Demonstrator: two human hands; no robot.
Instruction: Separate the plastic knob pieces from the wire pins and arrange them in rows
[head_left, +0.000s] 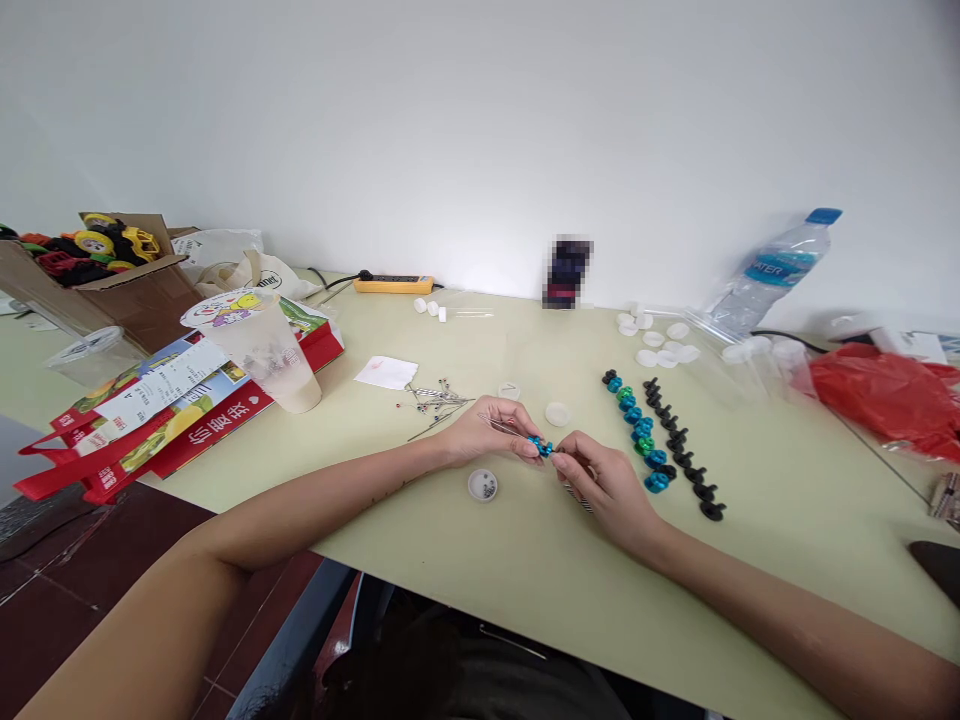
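Observation:
My left hand [491, 432] pinches a small shiny blue metal part [537, 446] between thumb and fingers. A thin metal rod also lies along this hand. Close against the blue part, the closed fingertips of my right hand [604, 485] meet it from the other side. Out from under the right palm shows a thin striped metal rod [577, 495]; what the fingertips pinch is too small to make out. Below the hands sits a small round white cap [482, 486] with tiny metal pieces in it. Another white lid [556, 413] lies behind them.
To the right run a row of blue and green metal parts [643, 428] and a row of black parts [684, 450]. Thin metal rods [435, 397] lie left, near a drink cup [262, 350]. A water bottle [780, 270] and red plastic bag [885, 395] stand right.

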